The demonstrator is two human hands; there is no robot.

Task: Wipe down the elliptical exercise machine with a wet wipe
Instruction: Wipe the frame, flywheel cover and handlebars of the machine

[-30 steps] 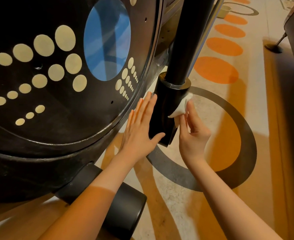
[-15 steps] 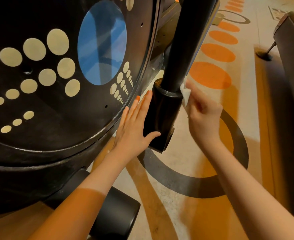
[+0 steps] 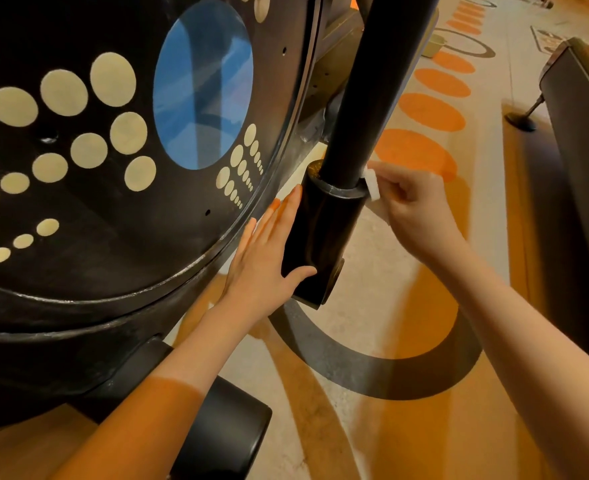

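Left hand flat, fingers straight and together, pressed against left face of black sleeve at frame centre; thumb hooked over sleeve's lower front edge. Right hand right of centre, fingers curled tight, pinching folded white wipe. Wipe touching joint where black post enters sleeve's collar, on right side of post. Post running up and out of top edge of frame, partly blocking view of machine frame behind it.

Big black round housing of machine filling left half of frame: cream dots in rows, blue oval upper centre. Left hand's fingertips lying just beside housing rim. Black cylinder foot at bottom centre, under left forearm.

Floor beige with orange discs running to upper right and dark grey ring below sleeve. Dark furniture edge at right border, small round black foot beside it. Small tan tub on floor, upper right, half hidden behind post.
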